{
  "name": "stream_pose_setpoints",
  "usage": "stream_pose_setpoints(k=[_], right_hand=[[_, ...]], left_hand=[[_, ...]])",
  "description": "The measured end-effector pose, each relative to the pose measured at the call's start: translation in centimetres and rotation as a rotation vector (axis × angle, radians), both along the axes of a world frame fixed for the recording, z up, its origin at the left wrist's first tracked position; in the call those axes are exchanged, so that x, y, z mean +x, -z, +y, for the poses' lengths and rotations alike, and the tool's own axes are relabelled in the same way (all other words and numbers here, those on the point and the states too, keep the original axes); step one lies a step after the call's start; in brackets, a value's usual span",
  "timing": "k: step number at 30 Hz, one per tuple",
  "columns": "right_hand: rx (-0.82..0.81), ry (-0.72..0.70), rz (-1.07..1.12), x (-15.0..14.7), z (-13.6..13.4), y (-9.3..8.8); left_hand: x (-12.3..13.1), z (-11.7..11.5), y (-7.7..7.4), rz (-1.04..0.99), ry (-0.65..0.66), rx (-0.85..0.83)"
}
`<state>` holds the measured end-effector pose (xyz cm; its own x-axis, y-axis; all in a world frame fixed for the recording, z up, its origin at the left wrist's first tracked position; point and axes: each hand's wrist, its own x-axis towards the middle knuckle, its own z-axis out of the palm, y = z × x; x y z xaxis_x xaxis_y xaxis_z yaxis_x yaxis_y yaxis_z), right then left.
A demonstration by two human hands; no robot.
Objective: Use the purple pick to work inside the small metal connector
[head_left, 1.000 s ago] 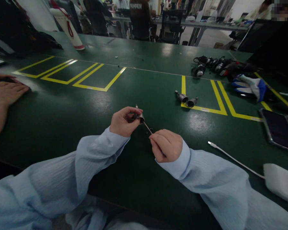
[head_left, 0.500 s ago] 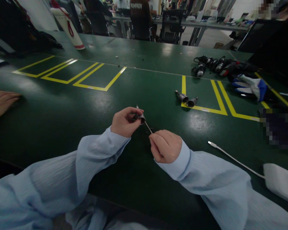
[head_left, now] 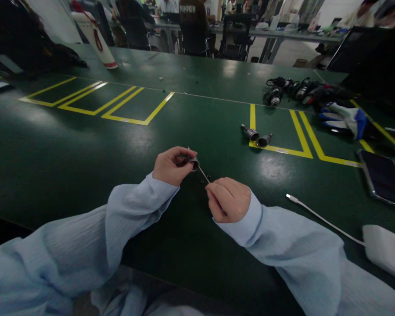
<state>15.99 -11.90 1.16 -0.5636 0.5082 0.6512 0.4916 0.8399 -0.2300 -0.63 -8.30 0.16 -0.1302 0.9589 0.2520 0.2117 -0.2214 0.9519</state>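
Observation:
My left hand point(head_left: 174, 165) is closed around a small metal hole saw point(head_left: 194, 163), its cup mouth facing right and its thin shank poking up behind the fingers. My right hand point(head_left: 230, 199) pinches a thin metal rod point(head_left: 203, 174). The rod's tip reaches into the cup's mouth, and its other end is hidden in my palm. On the table just below the rod lie tiny dark parts point(head_left: 202, 181), too small to name. Two similar hole saws point(head_left: 263, 140) rest side by side at a yellow tape line, farther off to the right.
The green table point(head_left: 171, 245) carries yellow tape outlines. On the right are a phone point(head_left: 383, 177), a white charger point(head_left: 386, 248) with its cable, a blue-white glove point(head_left: 345, 118) and black corded tools point(head_left: 289, 90). A tall white bottle-like object point(head_left: 97, 41) stands far left. People sit beyond.
Another person's hand at the left edge has gone out of view. Both my hands keep nearly the same position, with the rod still in the cup.

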Motion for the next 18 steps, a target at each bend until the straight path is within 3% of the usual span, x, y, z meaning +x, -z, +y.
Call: stream_pose_setpoints(k=[6, 8, 13, 15, 18], right_hand=[[-0.162, -0.013, 0.156, 0.6, -0.1, -0.2], [-0.325, 0.049, 0.358, 0.9, 0.1, -0.3], [-0.957, 0.138, 0.869, 1.1, 1.4, -0.1], [-1.095, 0.124, 0.967, 1.0, 1.8, 0.0], [-1.172, 0.116, 1.019, 0.9, 2.2, 0.1]], left_hand=[[-0.1, 0.3, 0.0, -0.021, 0.012, 0.001], [-0.5, 0.7, 0.1, -0.034, 0.005, -0.026], [-1.7, 2.0, 0.6, -0.049, -0.025, -0.103], [-2.0, 2.3, 0.8, -0.032, -0.015, -0.121], [-2.2, 2.7, 1.1, -0.014, 0.017, -0.131]])
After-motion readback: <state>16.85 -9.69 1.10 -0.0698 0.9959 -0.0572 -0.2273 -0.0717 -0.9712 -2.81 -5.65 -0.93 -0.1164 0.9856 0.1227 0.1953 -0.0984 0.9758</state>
